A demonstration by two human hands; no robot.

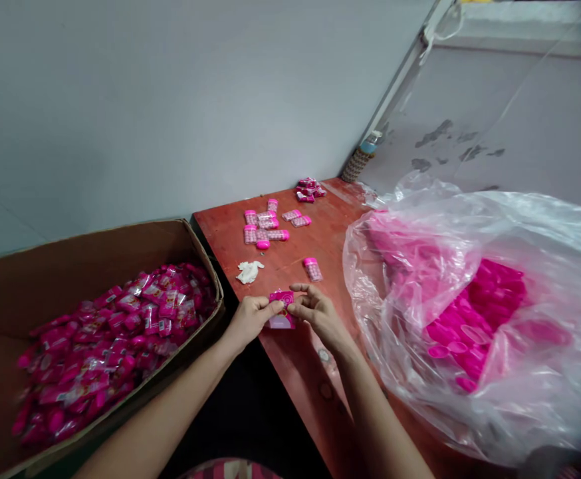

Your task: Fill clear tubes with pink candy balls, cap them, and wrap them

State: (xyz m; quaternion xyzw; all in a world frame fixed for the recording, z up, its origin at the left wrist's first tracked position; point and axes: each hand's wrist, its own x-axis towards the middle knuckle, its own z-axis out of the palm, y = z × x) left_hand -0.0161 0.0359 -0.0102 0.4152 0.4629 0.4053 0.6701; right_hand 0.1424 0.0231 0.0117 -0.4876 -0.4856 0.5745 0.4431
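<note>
Both my hands hold a small flat pink packet (281,318) over the near edge of the red table (300,359). My left hand (253,318) pinches its left side with the thumb on top. My right hand (318,313) grips the right side, its index finger raised a little. Just beyond, a clear little bottle with a pink cap (313,269) lies on the table, filled with small pale beads or candies. Several similar bottles (266,223) are grouped farther back, with a loose pink cap (263,245) near them. A crumpled white tissue (249,271) lies left of the hands.
At the left, a cardboard box (205,256) holds many pink packets (121,332). A large clear plastic bag (534,412) with pink plastic parts (470,319) covers the table's right side. More packets (309,190) and a wrapped bottle (359,159) are by the wall.
</note>
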